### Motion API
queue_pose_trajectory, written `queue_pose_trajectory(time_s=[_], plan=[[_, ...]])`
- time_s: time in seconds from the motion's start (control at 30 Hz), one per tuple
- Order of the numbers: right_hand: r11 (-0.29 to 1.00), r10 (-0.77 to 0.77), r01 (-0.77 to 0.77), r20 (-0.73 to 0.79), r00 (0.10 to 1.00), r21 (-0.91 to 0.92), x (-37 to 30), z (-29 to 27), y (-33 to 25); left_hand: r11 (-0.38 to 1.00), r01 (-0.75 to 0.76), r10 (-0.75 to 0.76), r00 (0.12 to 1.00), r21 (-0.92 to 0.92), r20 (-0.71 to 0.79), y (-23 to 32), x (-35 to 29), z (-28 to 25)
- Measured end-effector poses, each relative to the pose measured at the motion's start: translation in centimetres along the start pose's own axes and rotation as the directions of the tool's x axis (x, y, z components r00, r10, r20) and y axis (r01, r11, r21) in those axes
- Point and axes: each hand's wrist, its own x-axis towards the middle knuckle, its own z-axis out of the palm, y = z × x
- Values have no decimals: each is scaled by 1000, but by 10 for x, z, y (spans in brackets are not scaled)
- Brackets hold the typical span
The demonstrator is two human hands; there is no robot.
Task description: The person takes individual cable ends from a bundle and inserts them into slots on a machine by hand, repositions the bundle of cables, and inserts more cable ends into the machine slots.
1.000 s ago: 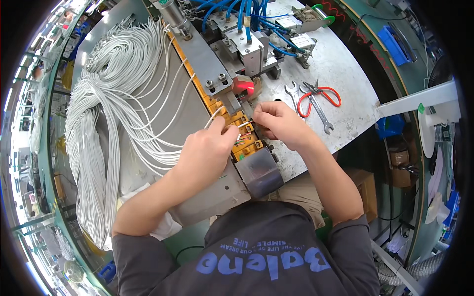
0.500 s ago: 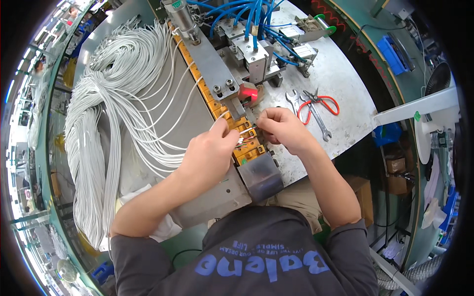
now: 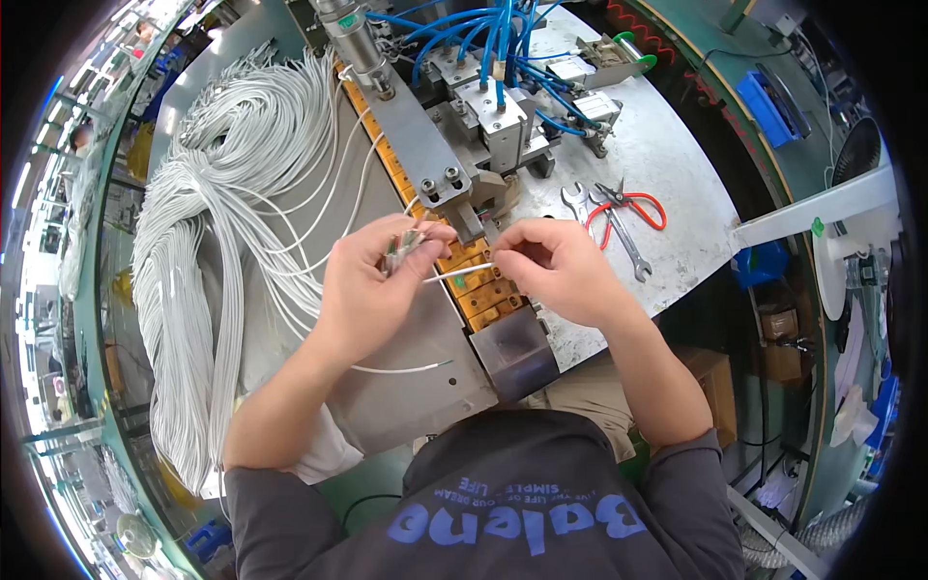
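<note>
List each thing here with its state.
Left hand, closed around cable ends
Cable ends, bunched, coloured wires exposed
Right hand, pinching white cable
White cable, straight between the hands
Loose cable, lying, wires showing at tip
Cable bundle, heaped
Red-handled cutters, lying with handles spread
Wrenches, lying flat
Blue tubes, bent

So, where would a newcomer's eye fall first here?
Most likely on the big heap of white cables filling the left side, then the blue tubes at the top. Mid-picture, the left hand holds a bunch of wire ends and the right hand pinches one cable above the orange strip. Red-handled pliers lie up and right of them.
</note>
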Motion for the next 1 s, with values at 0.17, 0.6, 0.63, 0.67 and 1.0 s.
queue_pose_trajectory(time_s=[0.17,0.6,0.63,0.67,1.0], plan=[[981,-2,-19,108,994,195,-7,1,-20,948,-282,279,959,146,45,-5,-6,19],[998,3,-14,161,987,67,-10,-2,-10,984,145,-169,932,100,322,1,-8,13],[999,7,-13,129,992,46,-13,-1,-12,989,114,-139,942,99,305,2,-8,16],[1000,10,-12,97,995,25,-13,0,-14,992,84,-109,951,99,289,3,-8,17],[999,-35,31,90,995,42,-16,5,-17,983,-138,113,976,124,189,-1,-13,20]])
